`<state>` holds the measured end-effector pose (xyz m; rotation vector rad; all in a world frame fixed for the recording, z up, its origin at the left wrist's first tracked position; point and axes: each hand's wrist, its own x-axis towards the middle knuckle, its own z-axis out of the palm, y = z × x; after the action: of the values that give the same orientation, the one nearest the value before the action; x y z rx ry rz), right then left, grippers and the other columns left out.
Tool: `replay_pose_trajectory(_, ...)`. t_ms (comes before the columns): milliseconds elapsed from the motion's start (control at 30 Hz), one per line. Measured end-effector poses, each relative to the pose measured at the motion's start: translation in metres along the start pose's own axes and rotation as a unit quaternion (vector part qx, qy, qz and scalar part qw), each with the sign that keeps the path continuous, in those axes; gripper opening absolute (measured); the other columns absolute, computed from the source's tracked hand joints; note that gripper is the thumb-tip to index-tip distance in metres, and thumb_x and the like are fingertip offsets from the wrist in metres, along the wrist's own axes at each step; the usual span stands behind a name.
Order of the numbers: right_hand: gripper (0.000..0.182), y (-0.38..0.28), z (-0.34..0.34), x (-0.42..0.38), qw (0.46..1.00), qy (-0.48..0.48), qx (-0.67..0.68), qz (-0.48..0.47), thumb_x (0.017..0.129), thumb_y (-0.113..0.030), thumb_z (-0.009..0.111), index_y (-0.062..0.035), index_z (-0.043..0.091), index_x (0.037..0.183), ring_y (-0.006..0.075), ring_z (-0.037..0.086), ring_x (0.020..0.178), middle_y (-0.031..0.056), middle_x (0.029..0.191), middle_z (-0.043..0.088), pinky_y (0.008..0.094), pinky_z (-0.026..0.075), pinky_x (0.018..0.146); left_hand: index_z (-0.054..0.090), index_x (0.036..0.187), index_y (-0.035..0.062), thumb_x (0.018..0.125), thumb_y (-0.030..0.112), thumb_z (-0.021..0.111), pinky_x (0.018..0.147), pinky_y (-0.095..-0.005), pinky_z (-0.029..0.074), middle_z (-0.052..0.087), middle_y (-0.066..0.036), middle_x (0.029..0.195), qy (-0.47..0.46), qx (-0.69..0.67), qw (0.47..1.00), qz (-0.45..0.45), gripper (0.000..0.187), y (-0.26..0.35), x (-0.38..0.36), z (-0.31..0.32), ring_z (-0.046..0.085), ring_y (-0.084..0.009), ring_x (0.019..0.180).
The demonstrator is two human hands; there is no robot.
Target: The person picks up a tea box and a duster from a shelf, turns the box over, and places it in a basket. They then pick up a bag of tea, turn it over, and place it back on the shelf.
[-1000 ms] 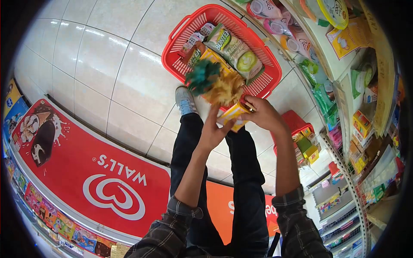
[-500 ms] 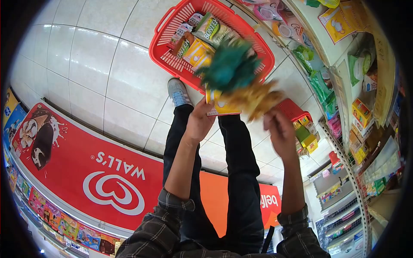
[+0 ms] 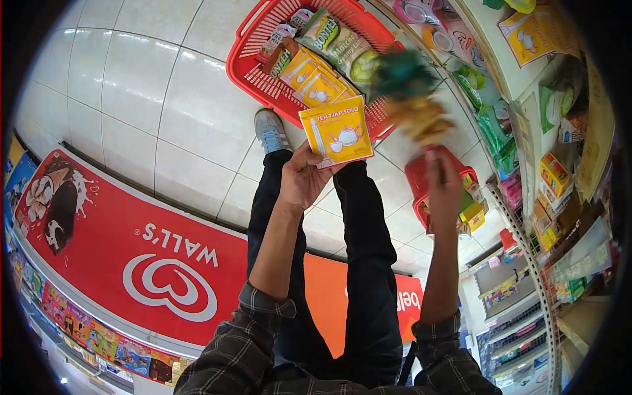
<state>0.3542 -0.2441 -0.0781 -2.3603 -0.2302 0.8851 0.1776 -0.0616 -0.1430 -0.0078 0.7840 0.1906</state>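
My left hand [image 3: 305, 174] grips the near-left edge of a yellow tea packet [image 3: 340, 131], which reads "TEH TJAP SOLO" and lies face up in front of a red basket [image 3: 289, 103]. Inside the basket are more yellow packets [image 3: 320, 87], a green "BONTEH" matcha packet [image 3: 339, 47] and a brown one. My right hand [image 3: 442, 181] is closed round the handle of a duster with blurred teal and tan feathers [image 3: 415, 99], to the right of the yellow packet. The feathers overlap the basket's right edge.
A smaller red basket [image 3: 421, 172] with boxes stands behind my right hand. Shelves with packets [image 3: 553, 174] run along the right. A red "WALL'S" freezer panel [image 3: 131, 250] lies at the left. My shoe [image 3: 270, 130] is beside the large basket on the tiled floor.
The duster has moved right, off the yellow packet, with my right hand. The packet in my left hand is now raised and fully in view.
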Motion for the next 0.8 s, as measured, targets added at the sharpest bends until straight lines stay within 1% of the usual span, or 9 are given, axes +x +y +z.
replay_pose_trajectory(33,0.027,-0.001,-0.009,0.009,0.998,0.05,0.011,0.034,0.1,-0.029,0.056,-0.0059,0.067,0.108,0.0014,0.042,0.061,-0.007,0.075,0.055,0.0186,0.033,0.055,0.036,0.133,-0.0102,0.084,0.003,0.04,0.106,-0.0463,0.046,0.05,-0.025,0.135,0.014,-0.01,1.0,0.001,0.051,-0.001,0.001,0.0,0.054,-0.0369,0.123)
replay_pose_trajectory(100,0.028,-0.004,-0.013,0.017,0.988,0.075,0.093,0.097,0.1,-0.031,0.055,-0.0068,0.066,0.11,-0.0003,0.04,0.059,-0.0093,0.073,0.051,0.0173,0.03,0.052,0.036,0.134,-0.0096,0.084,0.004,0.041,0.105,-0.0456,0.046,0.05,-0.024,0.135,0.019,0.001,1.0,-0.005,0.052,0.0,0.002,0.001,0.055,-0.0362,0.122)
replay_pose_trajectory(200,0.027,-0.037,0.003,0.01,0.953,0.015,0.226,0.2,0.098,-0.027,0.058,-0.0065,0.065,0.113,-0.0001,0.042,0.063,-0.0089,0.077,0.052,0.0182,0.031,0.055,0.035,0.136,-0.0093,0.084,0.005,0.042,0.105,-0.0444,0.046,0.05,-0.024,0.134,0.022,0.018,0.999,-0.041,0.054,0.002,-0.001,0.003,0.055,-0.035,0.122)
replay_pose_trajectory(300,0.026,-0.044,0.042,0.001,0.934,-0.118,0.288,0.177,0.091,-0.017,0.067,-0.0028,0.063,0.112,0.0034,0.051,0.079,-0.0036,0.092,0.059,0.0218,0.042,0.07,0.033,0.139,-0.0071,0.085,0.006,0.042,0.106,-0.0428,0.045,0.049,-0.022,0.136,0.012,0.036,0.996,-0.081,0.056,0.002,0.0,0.007,0.054,-0.033,0.123)
replay_pose_trajectory(367,0.029,-0.045,0.059,-0.001,0.933,-0.137,0.289,0.166,0.087,-0.01,0.072,-0.0004,0.062,0.112,0.0057,0.057,0.09,0.0,0.102,0.064,0.0241,0.049,0.08,0.031,0.142,-0.0042,0.086,0.007,0.043,0.108,-0.0418,0.042,0.046,-0.02,0.139,0.012,0.082,0.994,-0.076,0.059,0.0,0.002,0.012,0.05,-0.0315,0.127)
replay_pose_trajectory(533,0.015,-0.045,0.07,0.002,0.973,-0.014,0.219,0.067,0.088,-0.011,0.071,-0.0054,0.061,0.097,-0.0027,0.033,0.052,-0.0087,0.074,0.052,0.0178,0.026,0.045,0.022,0.153,0.005,0.089,0.011,0.043,0.115,-0.0391,0.028,0.034,-0.014,0.15,0.03,0.295,0.951,0.089,0.067,-0.012,0.013,0.003,0.031,-0.0256,0.141)
replay_pose_trajectory(567,0.014,-0.04,0.073,0.002,0.983,0.02,0.184,0.021,0.088,-0.01,0.071,-0.0046,0.061,0.095,-0.0028,0.034,0.054,-0.0086,0.073,0.051,0.0177,0.026,0.046,0.019,0.154,0.0059,0.094,0.017,0.044,0.116,-0.0384,0.023,0.028,-0.012,0.154,-0.031,0.234,0.966,0.101,0.066,-0.013,0.01,0.001,0.024,-0.0218,0.144)
replay_pose_trajectory(633,0.016,-0.034,0.077,0.0,0.993,0.049,0.099,-0.041,0.087,-0.008,0.072,-0.0026,0.058,0.091,-0.0027,0.035,0.061,-0.0084,0.072,0.049,0.0169,0.027,0.049,0.019,0.154,0.0061,0.097,0.024,0.043,0.116,-0.0385,0.023,0.026,-0.011,0.155,-0.04,0.207,0.975,0.07,0.065,-0.016,0.01,0.002,0.024,-0.021,0.144)
replay_pose_trajectory(800,0.019,-0.065,0.088,-0.027,0.989,-0.039,0.142,0.008,0.087,-0.01,0.073,-0.0026,0.058,0.095,-0.0017,0.034,0.061,-0.0086,0.076,0.048,0.0174,0.027,0.05,0.035,0.145,0.0057,0.1,0.039,0.041,0.113,-0.0396,0.027,0.041,-0.009,0.145,0.031,0.158,0.987,0.004,0.056,-0.01,-0.001,0.021,0.037,-0.0227,0.136)
